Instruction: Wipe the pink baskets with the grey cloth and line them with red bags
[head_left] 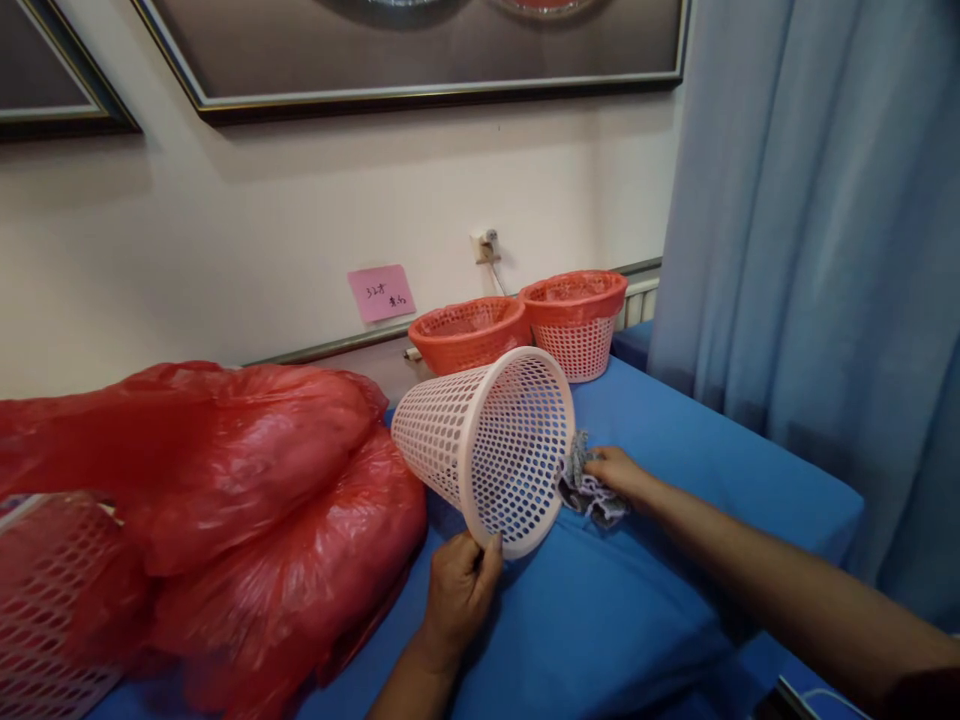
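A pale pink perforated plastic basket [435, 415] lies tilted on its side, its open mouth turned towards me. My left hand [459, 595] grips the lower edge of its rim, thumb over the lip. In my right hand [616, 474] is a bunched grey and white cloth [592, 492], held against or close beside the right side of the rim. The fingers of that hand are partly hidden by the cloth. No object shows inside the basket.
Red plastic bags [285, 520] fill the left, partly over another basket [45, 610]. Behind stand two red-lined baskets, one [469, 330] beside the other [576, 335]. Blue fabric [675, 440] covers the surface. A blue curtain [780, 240] hangs right; a pink note [381, 293] is on the wall.
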